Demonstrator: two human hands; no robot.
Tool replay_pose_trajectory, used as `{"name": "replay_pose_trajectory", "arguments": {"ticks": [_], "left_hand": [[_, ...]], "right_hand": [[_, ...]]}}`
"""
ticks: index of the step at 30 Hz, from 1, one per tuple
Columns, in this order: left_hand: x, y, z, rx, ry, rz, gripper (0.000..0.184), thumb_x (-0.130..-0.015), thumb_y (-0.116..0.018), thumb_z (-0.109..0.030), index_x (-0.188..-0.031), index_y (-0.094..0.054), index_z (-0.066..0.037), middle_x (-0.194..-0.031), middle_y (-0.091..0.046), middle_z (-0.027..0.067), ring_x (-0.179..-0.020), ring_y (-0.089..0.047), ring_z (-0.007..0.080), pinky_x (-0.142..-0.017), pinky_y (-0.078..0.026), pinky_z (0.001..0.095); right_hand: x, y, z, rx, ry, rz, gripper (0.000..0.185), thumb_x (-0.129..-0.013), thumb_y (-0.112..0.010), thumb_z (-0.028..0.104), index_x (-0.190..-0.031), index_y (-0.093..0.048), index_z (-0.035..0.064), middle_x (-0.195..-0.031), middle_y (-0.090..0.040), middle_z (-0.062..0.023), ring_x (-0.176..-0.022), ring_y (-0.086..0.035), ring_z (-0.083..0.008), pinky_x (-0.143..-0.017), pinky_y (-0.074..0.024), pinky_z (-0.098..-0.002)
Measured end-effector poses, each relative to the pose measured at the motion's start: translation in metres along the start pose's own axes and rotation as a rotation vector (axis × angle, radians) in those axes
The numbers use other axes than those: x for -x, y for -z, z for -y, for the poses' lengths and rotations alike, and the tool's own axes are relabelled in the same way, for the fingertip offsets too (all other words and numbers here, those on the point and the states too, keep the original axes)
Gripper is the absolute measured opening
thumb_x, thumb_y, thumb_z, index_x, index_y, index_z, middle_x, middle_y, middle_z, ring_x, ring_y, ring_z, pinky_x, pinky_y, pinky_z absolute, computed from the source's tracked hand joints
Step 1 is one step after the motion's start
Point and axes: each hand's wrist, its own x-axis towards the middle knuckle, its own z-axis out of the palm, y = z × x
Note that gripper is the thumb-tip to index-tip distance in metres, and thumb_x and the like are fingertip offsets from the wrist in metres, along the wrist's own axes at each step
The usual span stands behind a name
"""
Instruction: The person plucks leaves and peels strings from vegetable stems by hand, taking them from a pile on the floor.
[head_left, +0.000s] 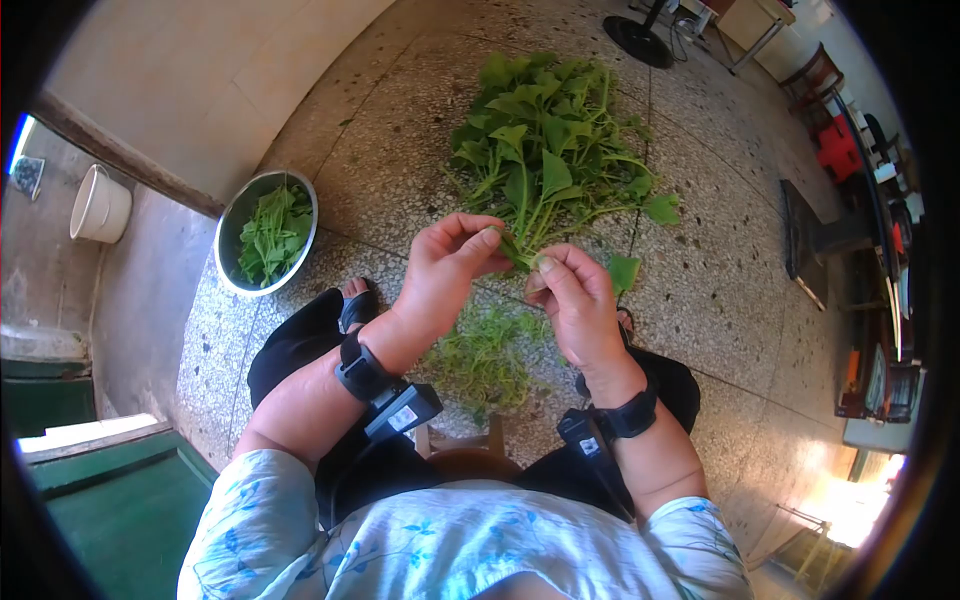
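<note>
Green stems [522, 257], both hands pinching, wrists raised

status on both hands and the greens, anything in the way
Both hands, left and right, pinching green stems. Leafy pile just beyond. Nothing visibly blocking the hands.

I count two hands, one left hand [450, 265] and one right hand [578, 300]; two black wrist straps [362, 368]; two small boxes [405, 410], one by each strap; two feet, one left foot [356, 291] and one right foot [625, 322]; one metal basin [234, 212]; one white bucket [105, 208]; one round black base [637, 42]; on the floor [740, 270] I count two heaps, one large leafy pile [550, 140] and one smaller stringy pile [490, 360]; the basin holds one bunch of greens [272, 235]; the leaves overlap too much for me to number.
</note>
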Motion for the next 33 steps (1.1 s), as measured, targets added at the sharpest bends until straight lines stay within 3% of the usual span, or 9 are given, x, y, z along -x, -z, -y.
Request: {"name": "replay_pose_trajectory", "arguments": {"ticks": [5,12,20,25,27,29,30,32,33], "left_hand": [[-0.006,0.008,0.0,0.082,0.002,-0.048,0.015,-0.085,-0.051,-0.009,-0.096,-0.053,0.001,-0.088,-0.059,0.0091,-0.076,-0.059,0.0165,-0.071,-0.051,0.0294],[-0.019,0.03,-0.007,0.0,-0.176,-0.119,0.017,-0.085,-0.051,-0.011,-0.097,-0.053,0.0,-0.085,-0.059,0.007,-0.071,-0.058,0.0127,-0.065,-0.051,0.027],[-0.027,0.052,-0.021,-0.06,-0.19,-0.253,0.017,-0.085,-0.051,-0.014,-0.096,-0.052,-0.001,-0.082,-0.058,0.0061,-0.067,-0.058,0.0128,-0.058,-0.051,0.0263],[-0.033,0.062,-0.023,-0.078,-0.224,-0.307,0.017,-0.085,-0.052,-0.014,-0.095,-0.05,-0.001,-0.083,-0.058,0.0069,-0.068,-0.058,0.0147,-0.058,-0.051,0.0277],[-0.035,0.063,-0.027,-0.112,-0.26,-0.354,0.016,-0.085,-0.052,-0.013,-0.095,-0.05,0.0,-0.082,-0.057,0.0067,-0.068,-0.058,0.0154,-0.059,-0.052,0.0281],[-0.034,0.062,-0.03,-0.112,-0.269,-0.344,0.017,-0.085,-0.052,-0.013,-0.095,-0.05,0.0,-0.082,-0.057,0.0067,-0.068,-0.058,0.0151,-0.059,-0.052,0.0279],[-0.034,0.061,-0.032,-0.112,-0.277,-0.333,0.017,-0.085,-0.052,-0.013,-0.095,-0.05,0.0,-0.082,-0.057,0.0067,-0.068,-0.058,0.0148,-0.059,-0.051,0.0278],[-0.033,0.06,-0.033,-0.137,-0.282,-0.292,0.017,-0.085,-0.052,-0.013,-0.095,-0.051,0.0,-0.082,-0.057,0.0066,-0.068,-0.058,0.0143,-0.059,-0.051,0.0274],[-0.031,0.058,-0.032,-0.158,-0.294,-0.26,0.017,-0.085,-0.052,-0.013,-0.095,-0.051,0.0,-0.083,-0.057,0.0066,-0.068,-0.058,0.0139,-0.059,-0.051,0.027]], "right_hand": [[0.001,0.003,0.004,-0.261,-0.014,0.093,0.009,-0.085,-0.047,0.011,-0.084,-0.051,0.003,-0.07,-0.051,-0.0013,-0.066,-0.047,-0.0098,-0.064,-0.0397,-0.0248],[0.007,0.01,0.016,-0.484,0.009,0.258,0.009,-0.084,-0.046,0.011,-0.081,-0.05,0.0037,-0.066,-0.045,-0.0004,-0.064,-0.044,-0.013,-0.063,-0.037,-0.0295],[0.031,0.028,0.061,-0.541,0.102,0.469,0.015,-0.082,-0.054,0.02,-0.076,-0.048,0.0074,-0.063,-0.043,0.0,-0.058,-0.045,-0.0124,-0.054,-0.0364,-0.0272],[0.039,0.032,0.068,-0.524,0.158,0.594,0.011,-0.081,-0.054,0.015,-0.075,-0.053,0.0061,-0.066,-0.05,-0.0019,-0.056,-0.05,-0.0145,-0.052,-0.0391,-0.0285],[0.033,0.036,0.055,0.394,-0.087,0.72,0.009,-0.078,-0.057,0.013,-0.075,-0.058,0.0045,-0.069,-0.057,-0.0077,-0.058,-0.056,-0.0192,-0.053,-0.0429,-0.0306],[0.034,0.017,0.01,1.051,-0.069,0.594,0.011,-0.069,-0.063,0.011,-0.075,-0.06,0.0024,-0.069,-0.06,-0.0081,-0.062,-0.058,-0.0189,-0.057,-0.0457,-0.0276],[0.035,0.023,-0.006,1.052,-0.071,0.589,0.011,-0.069,-0.063,0.011,-0.075,-0.06,0.0024,-0.069,-0.06,-0.0081,-0.062,-0.058,-0.0189,-0.057,-0.0457,-0.0276],[0.037,0.032,-0.029,1.308,0.2,0.603,0.015,-0.066,-0.064,0.009,-0.078,-0.06,0.0018,-0.07,-0.06,-0.0095,-0.061,-0.057,-0.0236,-0.058,-0.0462,-0.0306],[0.035,0.027,-0.016,1.314,0.192,0.604,0.015,-0.066,-0.064,0.009,-0.078,-0.06,0.0018,-0.07,-0.06,-0.0095,-0.061,-0.057,-0.0236,-0.058,-0.0462,-0.0306]]}}
